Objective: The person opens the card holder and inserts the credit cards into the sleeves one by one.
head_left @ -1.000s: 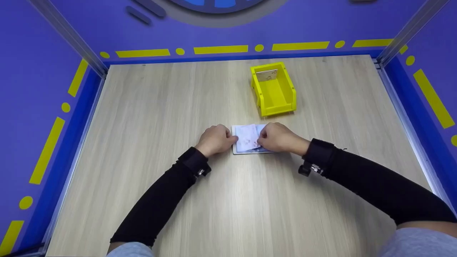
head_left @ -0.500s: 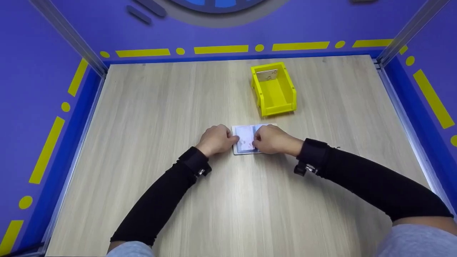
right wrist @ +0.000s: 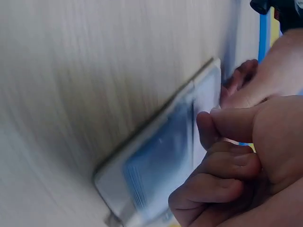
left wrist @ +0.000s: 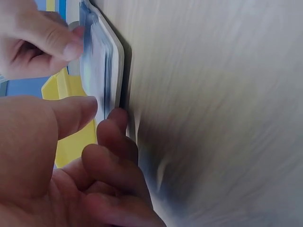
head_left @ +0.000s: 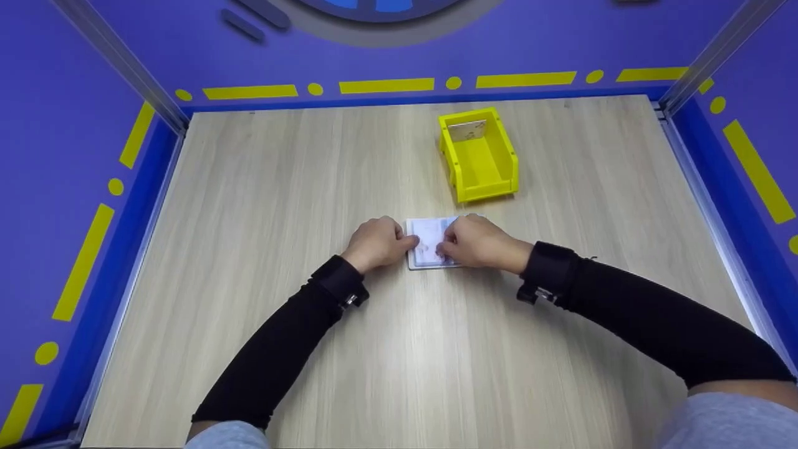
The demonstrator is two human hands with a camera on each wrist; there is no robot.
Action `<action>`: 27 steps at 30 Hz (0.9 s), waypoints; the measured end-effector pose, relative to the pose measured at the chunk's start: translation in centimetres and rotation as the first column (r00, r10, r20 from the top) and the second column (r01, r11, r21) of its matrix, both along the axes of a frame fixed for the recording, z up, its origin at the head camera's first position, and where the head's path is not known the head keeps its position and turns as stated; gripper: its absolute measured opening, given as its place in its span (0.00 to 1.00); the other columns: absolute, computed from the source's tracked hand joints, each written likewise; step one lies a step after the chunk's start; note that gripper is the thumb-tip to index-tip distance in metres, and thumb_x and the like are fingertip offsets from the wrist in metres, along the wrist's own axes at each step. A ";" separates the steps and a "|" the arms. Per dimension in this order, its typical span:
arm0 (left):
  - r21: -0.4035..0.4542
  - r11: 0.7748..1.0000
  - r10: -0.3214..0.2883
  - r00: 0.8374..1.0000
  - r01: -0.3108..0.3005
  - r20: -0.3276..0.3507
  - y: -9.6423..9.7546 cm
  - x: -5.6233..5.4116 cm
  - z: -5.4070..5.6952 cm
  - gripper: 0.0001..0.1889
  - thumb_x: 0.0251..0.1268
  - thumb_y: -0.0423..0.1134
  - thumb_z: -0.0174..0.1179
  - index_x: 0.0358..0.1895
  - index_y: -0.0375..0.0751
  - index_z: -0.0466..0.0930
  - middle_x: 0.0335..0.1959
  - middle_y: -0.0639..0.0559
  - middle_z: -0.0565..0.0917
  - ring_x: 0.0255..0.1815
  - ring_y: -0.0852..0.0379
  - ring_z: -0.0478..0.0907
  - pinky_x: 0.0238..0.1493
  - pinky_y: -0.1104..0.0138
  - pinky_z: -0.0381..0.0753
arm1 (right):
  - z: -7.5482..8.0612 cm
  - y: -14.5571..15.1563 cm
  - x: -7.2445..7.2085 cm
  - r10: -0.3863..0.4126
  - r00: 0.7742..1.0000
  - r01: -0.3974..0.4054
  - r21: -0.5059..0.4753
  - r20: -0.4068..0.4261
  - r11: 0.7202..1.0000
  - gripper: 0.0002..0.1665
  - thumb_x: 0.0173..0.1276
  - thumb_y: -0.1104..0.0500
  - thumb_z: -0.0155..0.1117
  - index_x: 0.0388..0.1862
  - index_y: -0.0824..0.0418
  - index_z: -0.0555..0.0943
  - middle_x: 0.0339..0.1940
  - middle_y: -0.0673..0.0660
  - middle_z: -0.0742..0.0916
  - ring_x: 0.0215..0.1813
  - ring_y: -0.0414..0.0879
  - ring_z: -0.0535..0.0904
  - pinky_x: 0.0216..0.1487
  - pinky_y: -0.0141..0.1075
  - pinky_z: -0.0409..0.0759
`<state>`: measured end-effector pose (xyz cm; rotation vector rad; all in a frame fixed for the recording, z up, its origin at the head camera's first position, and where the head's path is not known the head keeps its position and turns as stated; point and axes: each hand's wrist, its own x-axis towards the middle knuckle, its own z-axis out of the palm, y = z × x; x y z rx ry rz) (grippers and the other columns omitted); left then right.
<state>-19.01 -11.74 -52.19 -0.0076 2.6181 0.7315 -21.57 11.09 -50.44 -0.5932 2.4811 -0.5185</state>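
Observation:
A small flat booklet (head_left: 412, 260) with pale covers and clear bluish plastic sleeves (right wrist: 158, 151) lies open on the table, between both hands. Over its left page sits a whitish-pink card (head_left: 427, 242) with faint reddish print. My left hand (head_left: 378, 242) holds the booklet's left edge, thumb (left wrist: 83, 111) on the page side and fingertips along the cover edge. With thumb and forefinger together, my right hand (head_left: 479, 242) pinches the card at its right edge, near the booklet's middle. The other right fingers (right wrist: 213, 187) are curled and cover part of the right page.
A yellow open-front bin (head_left: 511, 159) stands behind the booklet, slightly right. A white printed piece (head_left: 466, 131) leans against its back wall. Blue-purple panels (head_left: 386, 62) with yellow marks enclose the wooden table (head_left: 299, 174) at the back and sides.
The card has gone from tilted to lying straight over the left page. My right hand has shifted a little left with it. My left hand has stayed at the booklet's edge.

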 end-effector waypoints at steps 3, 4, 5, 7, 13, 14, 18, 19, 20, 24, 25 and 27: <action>-0.008 1.000 0.010 1.000 -0.010 0.011 0.0 0.0 0.0 0.28 0.77 0.61 0.66 0.18 0.53 0.73 0.18 0.60 0.71 0.24 0.58 0.70 0.28 0.64 0.65 | 0.9 0.8 -0.5 -0.060 0.998 0.060 -0.002 0.006 0.998 0.20 0.82 0.48 0.68 0.32 0.58 0.90 0.24 0.50 0.79 0.30 0.45 0.76 0.34 0.37 0.72; -0.011 1.000 0.013 1.000 -0.012 0.011 0.0 0.0 0.0 0.28 0.77 0.61 0.66 0.18 0.53 0.74 0.18 0.60 0.72 0.24 0.58 0.71 0.28 0.64 0.65 | 1.2 1.1 -0.8 -0.077 0.997 0.077 0.001 0.009 0.997 0.19 0.82 0.48 0.68 0.34 0.59 0.90 0.24 0.50 0.80 0.30 0.46 0.76 0.34 0.37 0.72; -0.011 1.000 0.014 1.000 -0.014 0.010 0.0 0.0 0.0 0.28 0.77 0.62 0.66 0.18 0.53 0.74 0.18 0.60 0.72 0.24 0.58 0.71 0.28 0.64 0.65 | 1.6 1.4 -0.9 -0.092 0.996 0.092 0.007 0.007 0.996 0.19 0.82 0.48 0.68 0.34 0.59 0.91 0.23 0.50 0.80 0.29 0.46 0.76 0.33 0.38 0.72; -0.006 1.000 0.018 1.000 -0.018 0.012 0.0 0.1 -0.1 0.28 0.76 0.62 0.67 0.19 0.52 0.74 0.18 0.60 0.72 0.24 0.58 0.71 0.28 0.64 0.65 | 2.0 2.1 -1.3 -0.117 0.993 0.117 0.024 0.005 0.993 0.20 0.81 0.47 0.69 0.33 0.59 0.90 0.21 0.50 0.79 0.27 0.46 0.75 0.31 0.38 0.71; 0.009 1.000 0.014 1.000 -0.014 0.005 0.2 0.0 -0.5 0.29 0.74 0.62 0.68 0.17 0.52 0.74 0.17 0.60 0.69 0.25 0.57 0.70 0.29 0.63 0.64 | 1.6 4.1 -2.0 -0.119 0.993 0.119 0.120 -0.008 0.986 0.32 0.72 0.39 0.74 0.15 0.54 0.77 0.13 0.47 0.72 0.19 0.43 0.68 0.25 0.37 0.63; 0.009 1.000 0.013 1.000 -0.013 0.002 0.2 0.0 -0.6 0.29 0.74 0.62 0.68 0.17 0.52 0.74 0.16 0.60 0.69 0.25 0.57 0.70 0.29 0.63 0.64 | 1.4 4.3 -2.1 -0.110 0.994 0.110 0.139 -0.005 0.984 0.33 0.71 0.37 0.75 0.14 0.54 0.75 0.13 0.46 0.70 0.19 0.43 0.67 0.25 0.37 0.62; 0.018 1.000 0.017 1.000 -0.016 -0.006 0.1 0.0 -0.8 0.30 0.73 0.62 0.69 0.15 0.52 0.73 0.15 0.61 0.66 0.23 0.57 0.68 0.29 0.64 0.62 | 0.6 5.2 -2.1 -0.087 0.996 0.083 0.200 0.013 0.976 0.34 0.71 0.36 0.73 0.12 0.52 0.73 0.13 0.45 0.69 0.20 0.43 0.66 0.27 0.37 0.63; 0.023 1.000 0.016 1.000 -0.016 -0.010 0.1 0.0 -0.8 0.30 0.73 0.62 0.69 0.15 0.52 0.72 0.15 0.61 0.66 0.23 0.57 0.67 0.29 0.64 0.62 | 0.5 5.5 -2.1 -0.084 0.996 0.079 0.209 0.014 0.975 0.33 0.72 0.38 0.71 0.12 0.52 0.72 0.13 0.45 0.68 0.20 0.43 0.66 0.27 0.37 0.63; 0.026 1.000 0.013 1.000 -0.012 -0.016 0.1 0.0 -0.8 0.30 0.73 0.62 0.69 0.15 0.52 0.72 0.14 0.62 0.66 0.23 0.57 0.67 0.28 0.64 0.62 | 0.5 5.7 -2.1 -0.080 0.997 0.076 0.218 0.012 0.973 0.33 0.74 0.39 0.69 0.12 0.52 0.72 0.13 0.45 0.68 0.20 0.43 0.66 0.27 0.37 0.63; 0.040 0.999 0.001 0.999 0.000 -0.038 0.0 0.1 -0.6 0.29 0.73 0.59 0.69 0.15 0.53 0.71 0.14 0.62 0.65 0.22 0.58 0.65 0.27 0.64 0.60 | 0.6 6.6 -2.1 -0.069 0.998 0.068 0.235 -0.004 0.970 0.31 0.77 0.45 0.62 0.12 0.51 0.69 0.14 0.46 0.67 0.21 0.44 0.65 0.27 0.38 0.64; 0.039 0.999 -0.003 0.999 0.005 -0.042 0.0 0.1 -0.6 0.29 0.73 0.59 0.69 0.15 0.53 0.71 0.14 0.62 0.66 0.22 0.58 0.65 0.27 0.64 0.61 | 0.8 6.8 -2.2 -0.067 0.998 0.066 0.233 -0.005 0.970 0.31 0.78 0.46 0.61 0.12 0.51 0.68 0.14 0.46 0.67 0.21 0.45 0.65 0.27 0.38 0.64; 0.036 0.999 -0.004 0.999 0.006 -0.037 0.0 0.1 -0.6 0.29 0.74 0.59 0.69 0.15 0.53 0.70 0.14 0.62 0.66 0.22 0.59 0.66 0.27 0.64 0.61 | 1.2 7.1 -2.2 -0.077 0.997 0.074 0.220 0.006 0.973 0.29 0.78 0.48 0.60 0.13 0.51 0.68 0.15 0.47 0.68 0.22 0.45 0.66 0.28 0.39 0.65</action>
